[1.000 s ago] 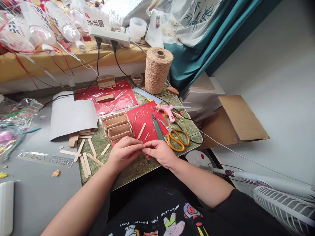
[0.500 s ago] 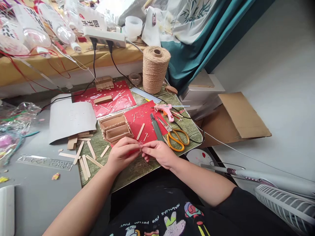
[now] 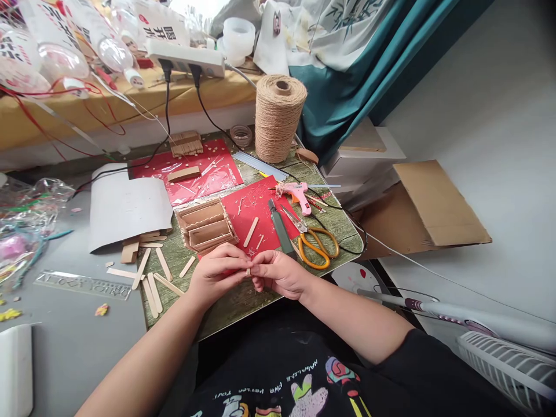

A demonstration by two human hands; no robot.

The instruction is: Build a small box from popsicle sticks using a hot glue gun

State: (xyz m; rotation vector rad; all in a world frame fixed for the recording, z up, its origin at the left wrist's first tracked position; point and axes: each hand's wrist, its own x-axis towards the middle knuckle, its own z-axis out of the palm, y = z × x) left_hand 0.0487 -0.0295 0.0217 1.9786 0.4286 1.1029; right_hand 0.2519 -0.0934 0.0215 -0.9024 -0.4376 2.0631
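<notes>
My left hand [image 3: 221, 269] and my right hand [image 3: 280, 273] meet above the table's front edge, fingertips pinched together. Between them shows the end of a small pale wooden piece [image 3: 248, 271]; most of it is hidden by the fingers. Just beyond my left hand stands a small divided box made of cardboard and craft sticks [image 3: 208, 223]. A loose craft stick [image 3: 251, 231] lies on the red sheet [image 3: 232, 202]. To the right of my right hand are a green-handled knife [image 3: 281, 227] and scissors with orange handles [image 3: 319, 249].
A pink glue gun [image 3: 297, 194] rests at the right, its cord trailing past the table edge. Behind it stands a big twine spool [image 3: 280, 119]. Several craft sticks [image 3: 152, 294] are scattered at the left, near a clear ruler [image 3: 82, 284]. A power strip [image 3: 186, 57] sits on the ledge.
My hands have stayed together in nearly the same place. The small wooden piece now shows between my fingertips, where it was barely visible before. The whole view has shifted slightly.
</notes>
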